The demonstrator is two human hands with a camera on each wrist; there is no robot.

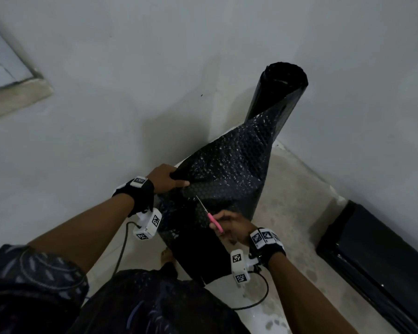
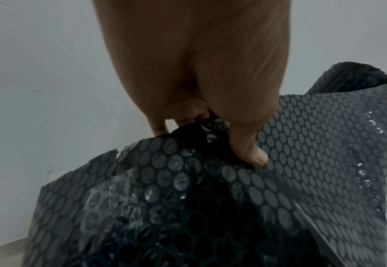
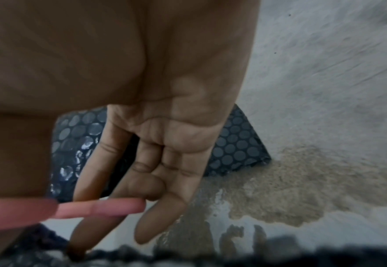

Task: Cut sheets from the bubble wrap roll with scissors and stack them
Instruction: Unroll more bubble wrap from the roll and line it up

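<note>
A tall black bubble wrap roll stands upright in the corner of the room. Its loose sheet is pulled out toward me. My left hand pinches the sheet's upper edge, thumb pressed on the bubbled face. My right hand grips pink-handled scissors; their blades reach into the sheet just below the left hand. In the right wrist view the pink handle crosses my fingers, with wrap behind them.
Grey walls meet behind the roll. The floor is stained concrete. A long black object lies along the right wall. A window ledge sits at the upper left. Cables hang from both wrist cameras.
</note>
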